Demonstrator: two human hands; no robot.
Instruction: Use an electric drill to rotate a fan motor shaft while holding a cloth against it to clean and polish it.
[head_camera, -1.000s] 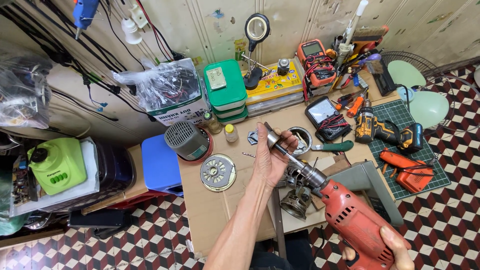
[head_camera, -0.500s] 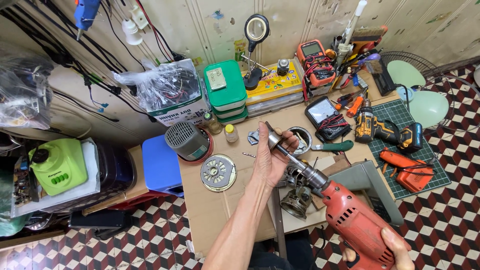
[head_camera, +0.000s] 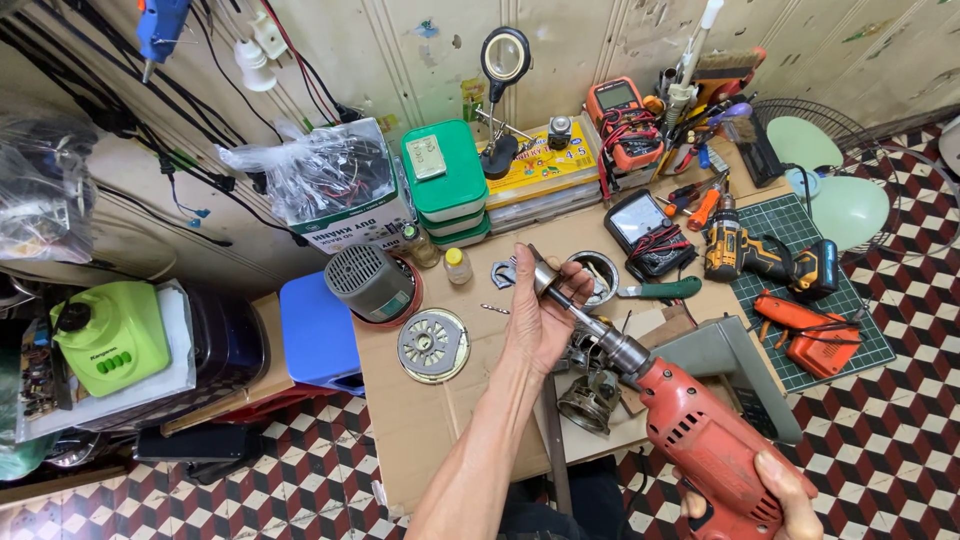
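Barely anything shifts since the earlier frame: left hand (head_camera: 540, 320) stays clasped around the metal shaft (head_camera: 572, 305) chucked in the red drill (head_camera: 705, 440), right hand (head_camera: 775, 495) clenching its grip, so spinning next seemingly demands 1 loosened palm.

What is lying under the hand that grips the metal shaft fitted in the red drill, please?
Under the left hand lies the brown cardboard sheet, with metal motor parts beside the wrist. Whatever sits directly beneath the palm is covered.

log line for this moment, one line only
left hand: shut on metal shaft | right hand: shut on red drill | shaft seated in drill's chuck | held over cardboard sheet
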